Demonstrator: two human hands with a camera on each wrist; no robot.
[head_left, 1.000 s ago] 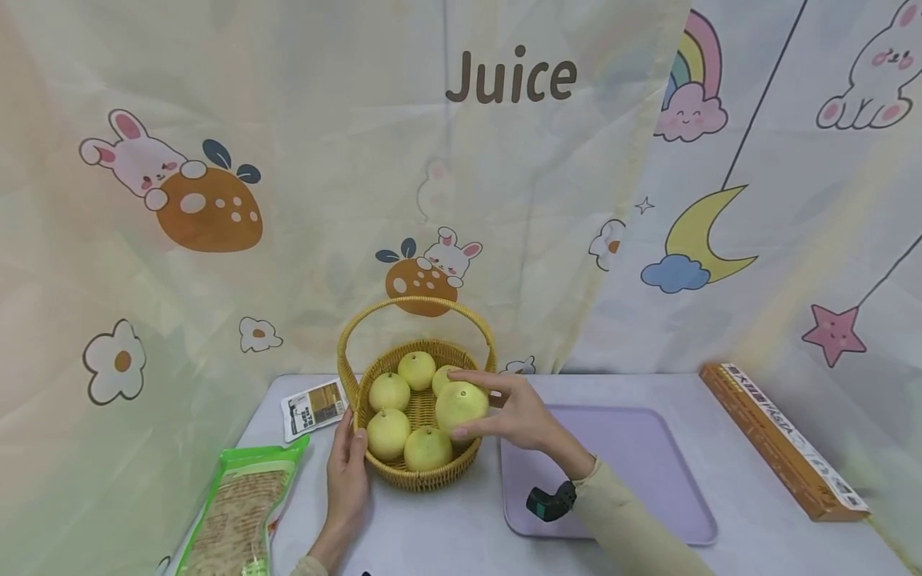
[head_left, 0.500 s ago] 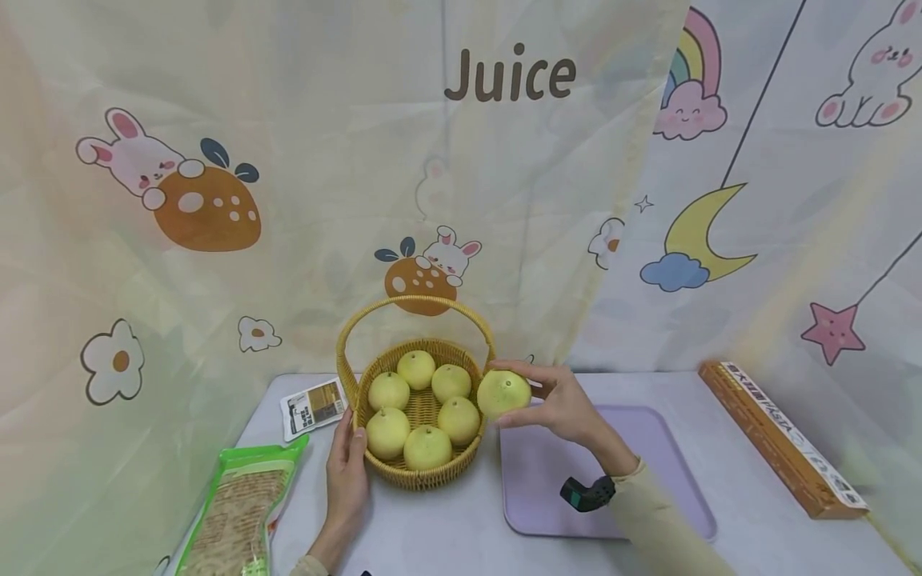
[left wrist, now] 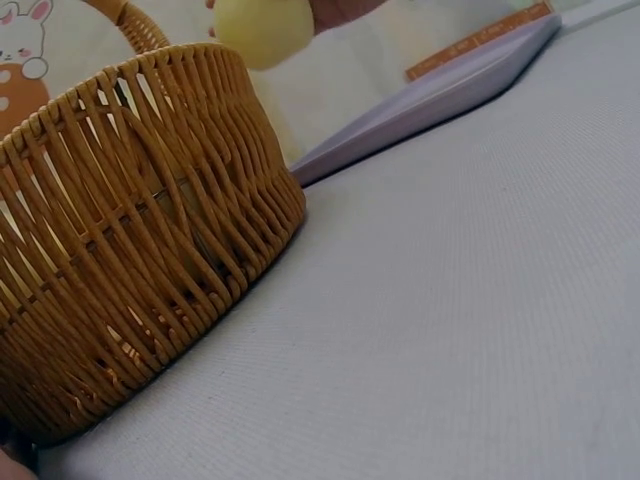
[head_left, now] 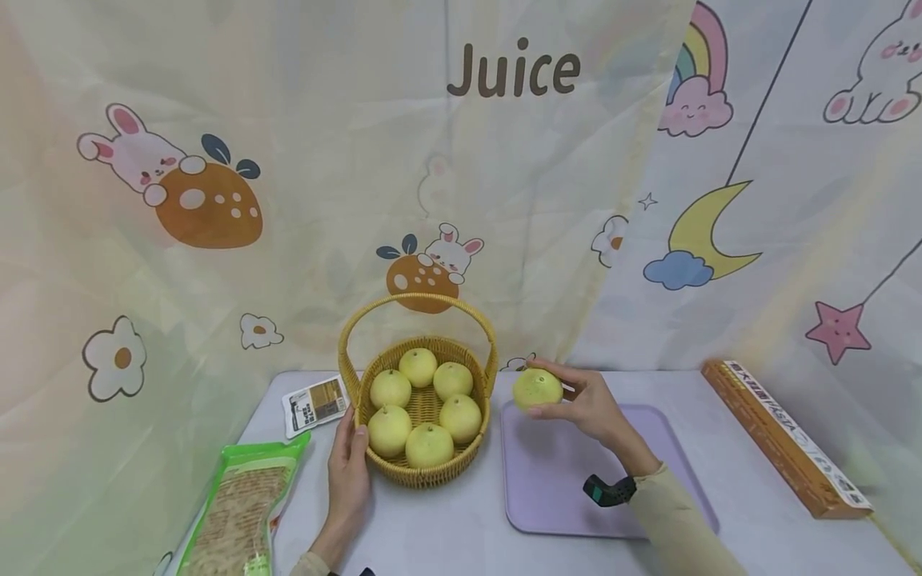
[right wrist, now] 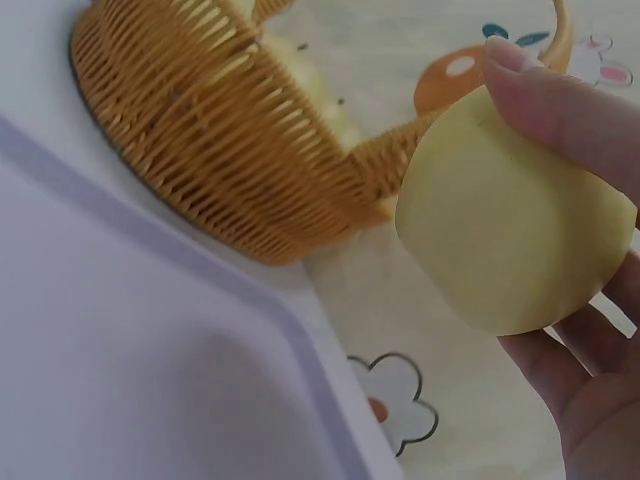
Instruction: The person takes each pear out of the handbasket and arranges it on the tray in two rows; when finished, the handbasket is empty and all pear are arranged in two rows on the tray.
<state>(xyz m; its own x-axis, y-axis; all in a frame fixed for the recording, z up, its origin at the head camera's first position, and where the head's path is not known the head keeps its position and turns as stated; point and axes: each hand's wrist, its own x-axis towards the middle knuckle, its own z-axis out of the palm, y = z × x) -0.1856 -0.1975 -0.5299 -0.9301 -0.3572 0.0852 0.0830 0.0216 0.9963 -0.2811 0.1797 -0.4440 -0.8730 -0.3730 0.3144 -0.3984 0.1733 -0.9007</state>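
My right hand holds a round yellow-green pear between thumb and fingers, above the back left part of a purple tray. In the right wrist view the same pear fills the grip. Left of the tray stands a wicker basket with a tall arched handle. Several more pears sit in it, around a bare patch of its bottom. My left hand rests against the basket's left side with its fingers rather straight. Only a bit of that hand shows in the left wrist view.
A green-edged food bag lies at the front left. Behind it is a small white-and-brown packet. A long orange-brown pasta box lies along the right side. A printed curtain hangs behind the table.
My right hand has lifted the pear out from over the basket and carried it right, over the tray. The left hand and the basket have stayed in place.
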